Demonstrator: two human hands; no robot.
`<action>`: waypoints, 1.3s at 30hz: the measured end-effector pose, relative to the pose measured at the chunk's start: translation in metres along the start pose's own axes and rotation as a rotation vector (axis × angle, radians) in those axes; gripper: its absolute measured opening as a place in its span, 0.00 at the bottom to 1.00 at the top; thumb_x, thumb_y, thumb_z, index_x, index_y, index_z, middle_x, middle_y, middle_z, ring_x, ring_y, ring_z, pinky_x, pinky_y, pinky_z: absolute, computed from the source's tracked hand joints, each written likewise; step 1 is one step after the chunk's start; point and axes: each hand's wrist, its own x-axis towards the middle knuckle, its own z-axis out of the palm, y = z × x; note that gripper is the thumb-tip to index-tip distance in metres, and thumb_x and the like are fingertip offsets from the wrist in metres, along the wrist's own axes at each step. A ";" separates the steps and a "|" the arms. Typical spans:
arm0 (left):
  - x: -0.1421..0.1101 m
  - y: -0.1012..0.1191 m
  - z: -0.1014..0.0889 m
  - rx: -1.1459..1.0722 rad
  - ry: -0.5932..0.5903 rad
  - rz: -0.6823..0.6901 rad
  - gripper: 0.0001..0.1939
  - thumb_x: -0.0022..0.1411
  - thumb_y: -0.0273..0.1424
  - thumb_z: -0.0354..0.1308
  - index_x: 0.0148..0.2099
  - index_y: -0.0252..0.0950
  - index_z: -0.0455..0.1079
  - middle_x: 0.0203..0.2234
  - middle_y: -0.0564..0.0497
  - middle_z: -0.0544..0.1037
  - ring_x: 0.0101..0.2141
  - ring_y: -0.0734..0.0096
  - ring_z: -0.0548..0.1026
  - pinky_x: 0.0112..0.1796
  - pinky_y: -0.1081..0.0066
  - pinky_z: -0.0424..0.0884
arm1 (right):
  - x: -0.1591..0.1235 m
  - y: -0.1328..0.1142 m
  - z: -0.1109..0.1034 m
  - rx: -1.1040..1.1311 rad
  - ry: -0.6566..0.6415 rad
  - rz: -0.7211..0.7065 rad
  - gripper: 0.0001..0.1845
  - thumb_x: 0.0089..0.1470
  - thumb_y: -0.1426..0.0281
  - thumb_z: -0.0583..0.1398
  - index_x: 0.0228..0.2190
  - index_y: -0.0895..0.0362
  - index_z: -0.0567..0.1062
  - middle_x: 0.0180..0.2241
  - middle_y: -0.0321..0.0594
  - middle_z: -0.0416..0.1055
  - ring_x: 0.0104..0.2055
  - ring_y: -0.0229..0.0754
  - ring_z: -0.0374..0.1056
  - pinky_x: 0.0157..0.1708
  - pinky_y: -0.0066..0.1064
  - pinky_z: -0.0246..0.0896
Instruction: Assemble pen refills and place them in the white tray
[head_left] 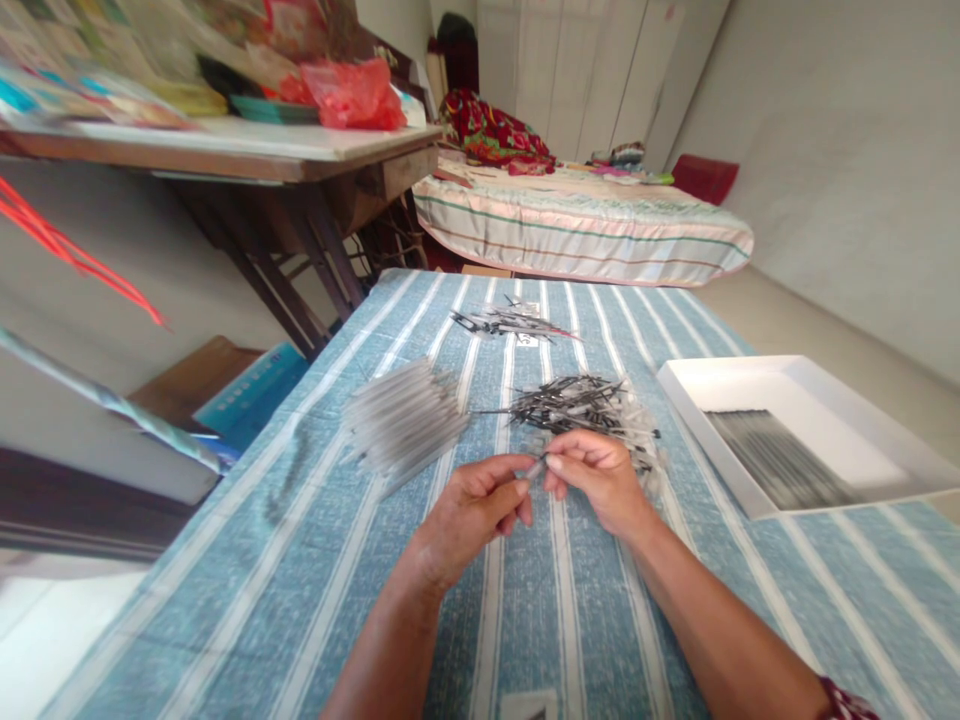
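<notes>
My left hand (480, 505) and my right hand (596, 475) meet over the striped cloth, fingertips almost touching. Both are closed in a pinch on a small grey-black piece (537, 466), mostly covered by the fingers and too blurred to name. Just beyond my right hand lies a loose heap of small black and clear plastic parts (574, 402). To the left of my hands, slim translucent grey tubes (405, 415), like pen barrels, lie side by side in a stack. Farther back is a smaller pile of thin black, clear and red pieces (514, 320).
On the right, a white open box (862, 420) holds a row of dark slim sticks (776, 455). The blue striped cloth (315, 600) covers the table. A side table (360, 140) with bags stands at the left, a bed (585, 225) behind.
</notes>
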 end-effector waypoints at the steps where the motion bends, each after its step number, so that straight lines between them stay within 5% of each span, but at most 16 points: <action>1: 0.000 0.000 0.001 0.018 -0.005 -0.017 0.16 0.54 0.30 0.56 0.46 0.33 0.72 0.17 0.54 0.72 0.16 0.81 0.60 0.18 0.77 0.53 | 0.000 -0.001 -0.002 -0.055 -0.023 0.000 0.06 0.47 0.68 0.62 0.27 0.58 0.72 0.17 0.33 0.72 0.16 0.32 0.63 0.19 0.24 0.59; 16: 0.002 -0.006 0.000 0.142 -0.070 -0.054 0.10 0.53 0.30 0.56 0.37 0.34 0.73 0.17 0.55 0.72 0.17 0.79 0.62 0.18 0.78 0.56 | 0.001 -0.009 -0.021 -0.400 -0.290 0.041 0.13 0.51 0.63 0.59 0.22 0.59 0.73 0.17 0.34 0.70 0.17 0.32 0.63 0.19 0.23 0.59; 20: 0.002 -0.006 0.000 0.159 -0.061 -0.056 0.08 0.52 0.30 0.56 0.36 0.34 0.72 0.16 0.56 0.72 0.17 0.79 0.62 0.19 0.77 0.57 | 0.002 -0.007 -0.021 -0.459 -0.280 0.097 0.23 0.54 0.59 0.55 0.15 0.59 0.68 0.12 0.33 0.66 0.14 0.30 0.59 0.16 0.21 0.55; 26: 0.001 -0.003 -0.001 0.201 -0.068 -0.052 0.08 0.53 0.29 0.54 0.36 0.34 0.72 0.17 0.56 0.72 0.17 0.79 0.61 0.20 0.76 0.57 | 0.002 -0.005 -0.020 -0.296 -0.262 0.102 0.13 0.48 0.60 0.61 0.31 0.58 0.72 0.18 0.32 0.70 0.18 0.33 0.64 0.21 0.24 0.60; 31: 0.002 -0.006 -0.001 0.208 -0.071 -0.061 0.09 0.53 0.30 0.54 0.37 0.34 0.71 0.17 0.56 0.72 0.17 0.79 0.61 0.20 0.77 0.58 | 0.000 -0.001 -0.016 -0.470 -0.216 0.137 0.24 0.53 0.55 0.54 0.15 0.59 0.66 0.11 0.32 0.64 0.12 0.30 0.57 0.14 0.21 0.52; 36: 0.002 -0.007 -0.001 0.210 -0.061 -0.043 0.08 0.53 0.30 0.55 0.36 0.34 0.71 0.17 0.57 0.71 0.17 0.79 0.62 0.20 0.77 0.58 | 0.001 -0.001 -0.016 -0.380 -0.248 0.148 0.20 0.49 0.53 0.57 0.25 0.59 0.71 0.16 0.33 0.69 0.16 0.32 0.62 0.18 0.22 0.58; 39: 0.002 -0.006 -0.001 0.228 -0.078 -0.046 0.08 0.53 0.31 0.55 0.34 0.34 0.71 0.16 0.57 0.71 0.17 0.79 0.61 0.20 0.77 0.59 | 0.001 -0.001 -0.016 -0.415 -0.251 0.192 0.20 0.49 0.53 0.58 0.21 0.58 0.69 0.13 0.32 0.67 0.14 0.31 0.60 0.15 0.22 0.55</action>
